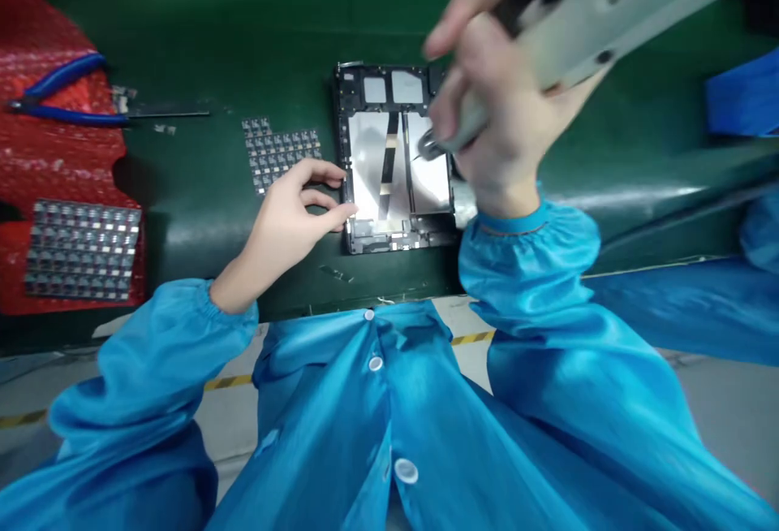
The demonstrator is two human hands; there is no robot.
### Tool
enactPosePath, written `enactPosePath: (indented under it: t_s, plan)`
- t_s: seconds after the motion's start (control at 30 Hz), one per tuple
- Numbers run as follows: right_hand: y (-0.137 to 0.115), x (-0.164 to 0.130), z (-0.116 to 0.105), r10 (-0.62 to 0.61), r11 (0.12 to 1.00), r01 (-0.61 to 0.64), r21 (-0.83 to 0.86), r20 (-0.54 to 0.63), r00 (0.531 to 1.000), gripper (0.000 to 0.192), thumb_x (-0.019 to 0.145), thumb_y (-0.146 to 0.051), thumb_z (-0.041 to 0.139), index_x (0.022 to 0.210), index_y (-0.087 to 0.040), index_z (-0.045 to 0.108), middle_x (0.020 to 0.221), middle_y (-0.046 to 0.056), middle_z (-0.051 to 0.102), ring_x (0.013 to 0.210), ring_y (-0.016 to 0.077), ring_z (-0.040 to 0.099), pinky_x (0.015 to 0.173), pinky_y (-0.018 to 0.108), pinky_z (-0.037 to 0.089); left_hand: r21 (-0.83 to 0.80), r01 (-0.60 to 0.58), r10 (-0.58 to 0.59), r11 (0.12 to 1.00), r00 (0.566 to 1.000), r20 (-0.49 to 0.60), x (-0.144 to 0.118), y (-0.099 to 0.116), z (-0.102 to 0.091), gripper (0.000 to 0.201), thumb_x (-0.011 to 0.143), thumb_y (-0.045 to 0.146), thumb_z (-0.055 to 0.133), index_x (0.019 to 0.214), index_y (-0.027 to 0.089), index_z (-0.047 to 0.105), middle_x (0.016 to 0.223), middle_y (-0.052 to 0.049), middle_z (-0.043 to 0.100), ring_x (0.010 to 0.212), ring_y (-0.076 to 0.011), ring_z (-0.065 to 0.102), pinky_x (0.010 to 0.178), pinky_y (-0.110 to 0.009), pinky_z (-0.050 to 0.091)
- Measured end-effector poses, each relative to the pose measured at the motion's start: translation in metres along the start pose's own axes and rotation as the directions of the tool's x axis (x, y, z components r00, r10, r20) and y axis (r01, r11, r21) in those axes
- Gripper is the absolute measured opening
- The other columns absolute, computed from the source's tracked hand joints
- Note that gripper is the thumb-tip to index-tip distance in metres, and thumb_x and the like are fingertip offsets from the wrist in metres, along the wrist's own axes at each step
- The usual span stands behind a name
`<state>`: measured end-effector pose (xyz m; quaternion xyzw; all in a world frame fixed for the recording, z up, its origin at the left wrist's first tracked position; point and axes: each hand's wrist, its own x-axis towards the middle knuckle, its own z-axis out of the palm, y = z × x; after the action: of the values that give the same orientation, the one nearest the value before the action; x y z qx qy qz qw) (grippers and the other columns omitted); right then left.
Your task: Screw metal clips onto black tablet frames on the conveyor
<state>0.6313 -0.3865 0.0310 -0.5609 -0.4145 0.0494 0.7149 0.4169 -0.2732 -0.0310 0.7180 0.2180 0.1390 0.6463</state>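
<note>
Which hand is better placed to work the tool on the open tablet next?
Right. The right hand grips the power screwdriver, its tip over the open tablet. The left hand only rests fingertips on the tablet's left edge, steadying it.

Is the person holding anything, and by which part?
The right hand grips a blurred grey power tool around its lower body. The left hand holds nothing; its fingers rest against the open tablet frame's left edge.
</note>
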Motion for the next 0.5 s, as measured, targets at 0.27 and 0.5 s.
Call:
enactPosePath:
  t_s: [0.27,0.5]
  plan:
    - [0.085,0.038,-0.082,-0.14,0.985,0.153,0.08,-0.153,0.978,0.068,0.089,-0.048,0.074,0.132,-0.02,0.03,0.087,-0.002,0.038,0.049,-0.0065,0.027,0.041,0.018,0.024,0.141,0.053,-0.053,0.989,0.999,-0.006,-0.006,0.012,-0.003,0.037,0.089,0.025,0.096,0.122,0.023,0.078,0.135,-0.007,0.074,0.095,-0.0199,0.081,0.068,-0.023,0.076]
    - [0.109,0.037,-0.079,-0.125,0.99,0.135,0.034,-0.211,0.97,0.068,0.088,-0.056,0.069,0.132,-0.02,0.032,0.098,0.0,0.047,0.052,-0.0074,0.025,0.042,0.02,0.021,0.158,0.089,-0.091,0.983,0.996,0.004,-0.009,0.025,-0.003,0.033,0.091,0.026,0.096,0.119,0.024,0.08,0.134,-0.007,0.075,0.096,-0.0214,0.082,0.067,-0.023,0.075]
